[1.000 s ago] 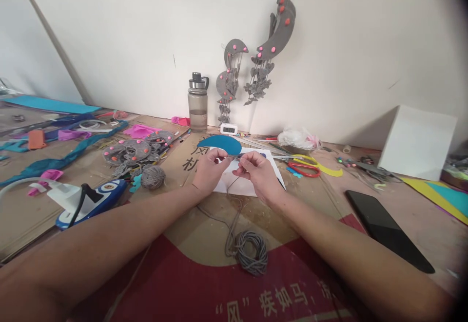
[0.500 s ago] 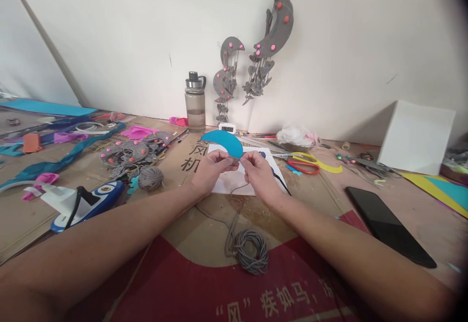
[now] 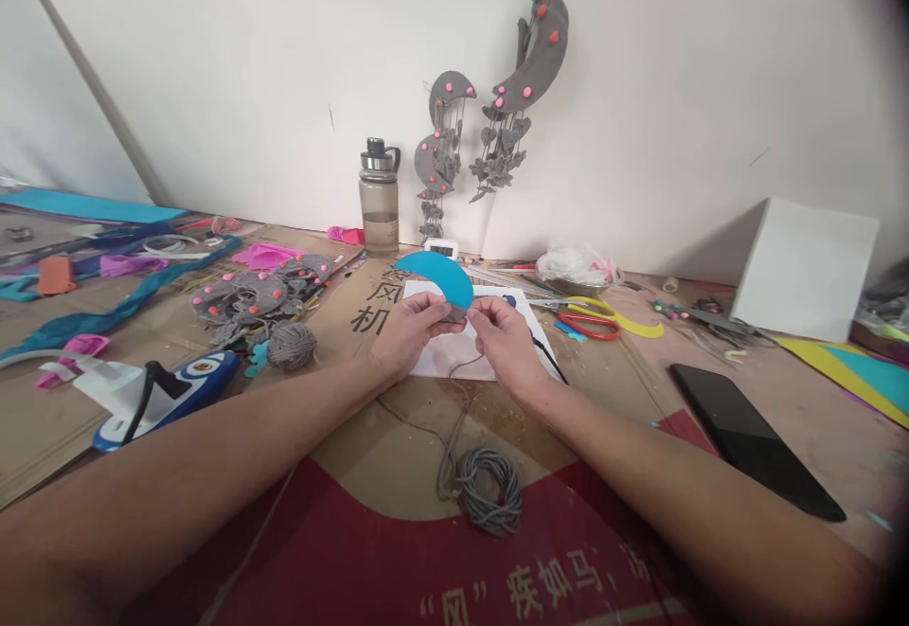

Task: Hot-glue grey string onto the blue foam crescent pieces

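A blue crescent (image 3: 440,274) is held up over a sheet of white paper (image 3: 436,359). My left hand (image 3: 408,332) is closed on its lower edge, thumb in front. Grey yarn (image 3: 454,314) covers the crescent's lower part, between the two hands. At its right tip, my right hand (image 3: 506,332) is closed in a pinch, apparently on the yarn, though the fingertips hide it. A loose strand runs down from there towards a grey yarn coil (image 3: 490,491) on the cardboard.
Scissors (image 3: 593,318) lie right of the paper, and a phone (image 3: 753,437) farther right. On the left are a yarn ball (image 3: 293,346), grey wrapped crescents (image 3: 256,293) and a power strip (image 3: 205,380). A bottle (image 3: 380,200) stands at the back; yarn-wrapped crescent hangings (image 3: 543,53) hang against the wall.
The blue crescent has turned slightly between my hands, its far end shifting a little to the right. Both hands stay in nearly the same place.
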The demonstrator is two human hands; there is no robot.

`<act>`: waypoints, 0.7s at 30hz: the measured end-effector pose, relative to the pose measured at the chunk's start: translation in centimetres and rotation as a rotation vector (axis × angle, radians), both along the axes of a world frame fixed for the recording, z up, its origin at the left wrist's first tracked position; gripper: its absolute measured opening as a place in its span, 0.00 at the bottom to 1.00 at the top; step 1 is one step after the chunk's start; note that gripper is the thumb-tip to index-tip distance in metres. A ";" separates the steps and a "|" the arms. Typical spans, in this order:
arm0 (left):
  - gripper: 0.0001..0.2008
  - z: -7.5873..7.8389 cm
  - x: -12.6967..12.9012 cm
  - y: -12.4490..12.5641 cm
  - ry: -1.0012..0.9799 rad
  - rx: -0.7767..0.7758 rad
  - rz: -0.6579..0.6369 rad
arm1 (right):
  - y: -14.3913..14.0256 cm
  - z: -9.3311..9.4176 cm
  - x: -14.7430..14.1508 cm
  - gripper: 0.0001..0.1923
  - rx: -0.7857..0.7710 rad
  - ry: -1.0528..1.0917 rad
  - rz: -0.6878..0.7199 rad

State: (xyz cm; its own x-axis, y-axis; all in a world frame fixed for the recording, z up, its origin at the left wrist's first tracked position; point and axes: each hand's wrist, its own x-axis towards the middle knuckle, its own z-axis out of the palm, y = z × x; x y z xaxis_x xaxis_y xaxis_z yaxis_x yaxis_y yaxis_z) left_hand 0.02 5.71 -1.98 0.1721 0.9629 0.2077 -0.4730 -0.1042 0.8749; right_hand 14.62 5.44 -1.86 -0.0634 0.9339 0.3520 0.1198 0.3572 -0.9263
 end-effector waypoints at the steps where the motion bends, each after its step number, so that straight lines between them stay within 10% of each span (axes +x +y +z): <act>1: 0.09 0.0 -0.1 0.0 -0.013 -0.017 -0.022 | 0.0 0.0 0.0 0.09 0.002 0.007 0.013; 14: 0.08 -0.1 -0.3 0.4 -0.030 -0.084 -0.063 | 0.1 -0.6 -0.1 0.10 -0.023 0.066 0.058; 21: 0.14 0.0 0.2 -0.2 0.109 0.152 0.170 | 0.2 -0.5 0.0 0.11 -0.090 0.213 -0.033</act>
State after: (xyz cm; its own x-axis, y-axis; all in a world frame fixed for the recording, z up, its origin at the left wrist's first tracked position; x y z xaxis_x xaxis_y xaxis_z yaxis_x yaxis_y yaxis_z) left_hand 0.25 5.52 -2.01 0.0396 0.9390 0.3416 -0.3411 -0.3086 0.8880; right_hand 14.66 5.61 -2.32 0.0342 0.9625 0.2691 -0.0718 0.2710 -0.9599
